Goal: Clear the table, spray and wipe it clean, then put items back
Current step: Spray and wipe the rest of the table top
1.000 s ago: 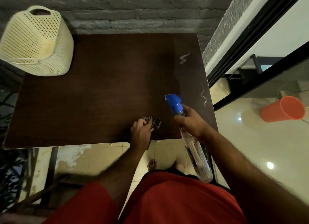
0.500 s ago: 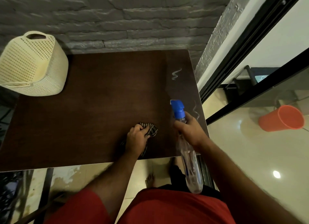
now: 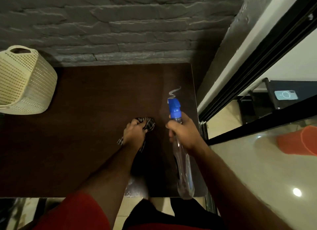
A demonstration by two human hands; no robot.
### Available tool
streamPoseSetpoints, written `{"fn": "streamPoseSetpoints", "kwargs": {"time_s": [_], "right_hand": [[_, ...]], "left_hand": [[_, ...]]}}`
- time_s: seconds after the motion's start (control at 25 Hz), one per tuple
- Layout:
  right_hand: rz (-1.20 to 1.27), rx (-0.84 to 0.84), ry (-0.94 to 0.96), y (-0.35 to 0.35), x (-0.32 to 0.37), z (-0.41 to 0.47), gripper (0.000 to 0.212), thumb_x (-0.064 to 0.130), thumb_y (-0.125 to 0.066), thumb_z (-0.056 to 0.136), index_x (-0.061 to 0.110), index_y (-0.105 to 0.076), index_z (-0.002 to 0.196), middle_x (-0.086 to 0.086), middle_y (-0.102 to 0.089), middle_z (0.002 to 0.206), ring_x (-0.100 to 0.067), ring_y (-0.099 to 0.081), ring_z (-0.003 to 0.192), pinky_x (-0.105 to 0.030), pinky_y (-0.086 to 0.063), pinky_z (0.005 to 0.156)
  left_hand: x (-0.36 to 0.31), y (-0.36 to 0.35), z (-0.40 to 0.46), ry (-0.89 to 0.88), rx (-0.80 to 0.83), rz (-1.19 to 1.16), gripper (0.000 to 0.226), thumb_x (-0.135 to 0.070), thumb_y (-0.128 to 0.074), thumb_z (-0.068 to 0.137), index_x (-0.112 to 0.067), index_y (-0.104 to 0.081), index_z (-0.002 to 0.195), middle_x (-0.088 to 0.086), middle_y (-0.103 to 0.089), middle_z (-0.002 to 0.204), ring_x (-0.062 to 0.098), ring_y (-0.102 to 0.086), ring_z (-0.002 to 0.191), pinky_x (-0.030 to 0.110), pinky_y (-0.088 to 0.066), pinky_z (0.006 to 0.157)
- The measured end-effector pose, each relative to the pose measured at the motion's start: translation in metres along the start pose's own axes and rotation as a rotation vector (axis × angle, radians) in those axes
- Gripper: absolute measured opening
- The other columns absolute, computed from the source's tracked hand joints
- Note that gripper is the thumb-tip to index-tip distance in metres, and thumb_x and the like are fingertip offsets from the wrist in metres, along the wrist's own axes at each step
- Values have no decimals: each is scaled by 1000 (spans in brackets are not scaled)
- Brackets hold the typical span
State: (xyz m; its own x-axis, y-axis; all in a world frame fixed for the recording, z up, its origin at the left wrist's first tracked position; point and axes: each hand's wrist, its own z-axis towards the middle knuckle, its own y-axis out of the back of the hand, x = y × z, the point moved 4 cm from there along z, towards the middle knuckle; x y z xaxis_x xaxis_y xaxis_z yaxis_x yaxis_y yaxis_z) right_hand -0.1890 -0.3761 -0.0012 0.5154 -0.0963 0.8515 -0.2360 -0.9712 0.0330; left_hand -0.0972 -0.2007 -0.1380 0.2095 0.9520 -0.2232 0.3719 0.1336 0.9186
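A dark brown wooden table [image 3: 96, 109] fills the middle of the view. My left hand [image 3: 134, 134] grips a striped cloth [image 3: 149, 124] bunched on the tabletop, right of centre. My right hand [image 3: 182, 132] holds a clear spray bottle [image 3: 183, 168] by its neck above the table's right side. Its blue nozzle [image 3: 174, 107] points away from me toward the wall. A pale squiggle of spray [image 3: 174, 92] lies on the wood just beyond the nozzle. A wet patch [image 3: 133, 188] shows near the front edge.
A cream perforated basket [image 3: 24, 85] stands on the table's far left corner. A grey stone wall [image 3: 120, 27] backs the table. To the right run a black door frame [image 3: 257, 61] and glass, with an orange bucket [image 3: 298, 142] on the tiled floor.
Both hands have moved further in over the table, away from its front edge. The cloth went with my left hand. The spray bottle's nozzle now sits closer to the far squiggle.
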Motion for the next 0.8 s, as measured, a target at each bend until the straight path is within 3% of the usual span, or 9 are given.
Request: {"fn": "streamPoseSetpoints", "kwargs": {"time_s": [0.12,0.36,0.52,0.68,0.8], "right_hand": [[61,21,-4,9,6,31,15,6,-62,87,8,-53,99,-7,-54,61,-20,-53,54,-27,-47,50],[203,40,-52,4,14,104,26,7,-62,91,0,-51,113,-10,-51,67,-19,-53,55,-31,-50,51],[235,91,-62,3,24,144,26,17,-62,94,15,-54,118,-10,-57,85,-20,-60,66,-33,-57,61],[282,39,-81,7,29,181,23,17,-61,95,22,-54,116,-12,-60,75,-25,-61,61,-40,-56,61],[309,34,-100,12,33,195,21,17,-59,95,24,-53,114,-16,-58,78,-24,-60,58,-31,-56,54]], "left_hand": [[-11,5,33,15,-28,3,41,-34,-48,97,-28,-49,137,6,-43,131,28,-43,116,39,-40,96],[-18,27,131,-36,-209,2,40,-30,-50,95,-27,-52,135,7,-47,120,29,-44,106,42,-37,87],[-26,52,205,-69,-220,30,41,-31,-49,94,-26,-53,134,9,-47,122,30,-44,110,41,-36,89],[-42,56,252,-87,-303,13,40,-42,-40,93,-24,-57,125,7,-50,120,27,-45,108,43,-36,89],[-51,56,271,-110,-379,-37,45,-51,-30,97,-27,-61,120,6,-53,114,27,-48,104,43,-37,85]]}}
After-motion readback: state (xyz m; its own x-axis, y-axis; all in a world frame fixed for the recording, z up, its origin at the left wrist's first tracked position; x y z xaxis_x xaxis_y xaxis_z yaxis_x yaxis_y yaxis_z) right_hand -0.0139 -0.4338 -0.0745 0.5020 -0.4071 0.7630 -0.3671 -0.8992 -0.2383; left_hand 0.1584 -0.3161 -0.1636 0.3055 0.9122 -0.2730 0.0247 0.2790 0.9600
